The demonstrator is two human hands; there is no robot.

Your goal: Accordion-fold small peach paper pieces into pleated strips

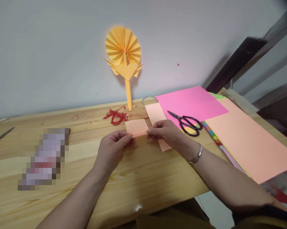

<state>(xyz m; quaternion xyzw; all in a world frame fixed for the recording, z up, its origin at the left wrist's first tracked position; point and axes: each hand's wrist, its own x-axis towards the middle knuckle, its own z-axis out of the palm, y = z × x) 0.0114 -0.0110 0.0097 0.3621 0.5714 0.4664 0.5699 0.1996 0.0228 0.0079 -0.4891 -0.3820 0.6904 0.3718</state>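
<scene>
The left hand (pixel 114 146) pinches the left end of a small peach paper piece (pixel 136 126) near the middle of the frame, thumb on top and fingers below; the right hand (pixel 166 133) nips the opposite end in the same way. Gripping both ends probably keeps the lower edge, where a narrow fold seems to run, taut and straight, while its upper part is left uncovered. The piece is held over the surface (pixel 124 178); whether it touches the wood cannot be told. Beneath the right hand lies a longer peach strip (pixel 154 111), its lower end showing below the fingers. Just right of it, black-handled scissors (pixel 188 123) rest partly over a pink sheet (pixel 193 100), blades toward the upper left, perhaps laid there to be within easy reach. Larger peach paper (pixel 248 140) lies at the right of the frame, likely set aside to leave working room. Behind the hands, a loose tangle of red string (pixel 116 117) lies beside the foot of a yellow paper flower (pixel 126 71), which stands upright, apparently leaning on the wall (pixel 62 57) for support.
</scene>
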